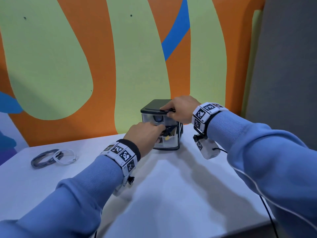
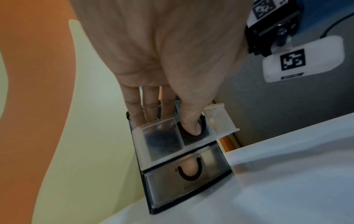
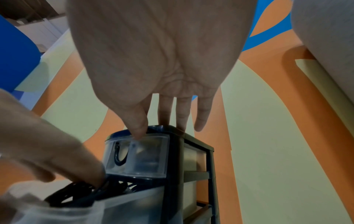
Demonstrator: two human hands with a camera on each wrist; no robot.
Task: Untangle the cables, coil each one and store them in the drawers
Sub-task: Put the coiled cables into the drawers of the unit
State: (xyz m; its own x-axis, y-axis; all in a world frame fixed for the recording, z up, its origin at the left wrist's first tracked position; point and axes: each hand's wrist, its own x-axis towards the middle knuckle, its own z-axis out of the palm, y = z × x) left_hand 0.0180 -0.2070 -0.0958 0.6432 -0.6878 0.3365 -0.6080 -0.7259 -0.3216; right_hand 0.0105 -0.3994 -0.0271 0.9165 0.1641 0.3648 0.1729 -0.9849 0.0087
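Observation:
A small drawer unit (image 1: pixel 154 104) with a black frame and translucent drawers stands at the back of the table. Its middle drawer (image 2: pixel 159 153) is pulled out, and a coiled black cable (image 3: pixel 82 192) lies in it. My left hand (image 1: pixel 159 129) reaches into that drawer with fairly straight fingers (image 2: pixel 134 112) pressing on the coil, and the thumb (image 2: pixel 191 127) lies at the drawer's front notch. My right hand (image 1: pixel 169 110) rests flat on the unit's top, fingers (image 3: pixel 201 119) straight, thumb at the top drawer's front. The top drawer (image 3: pixel 145 160) and bottom drawer (image 2: pixel 166 186) are closed.
A coiled grey cable (image 1: pixel 43 158) and a coiled white cable (image 1: pixel 66 156) lie touching at the far left of the white table (image 1: pixel 171 186). The painted wall rises right behind the unit. A grey panel stands at the right.

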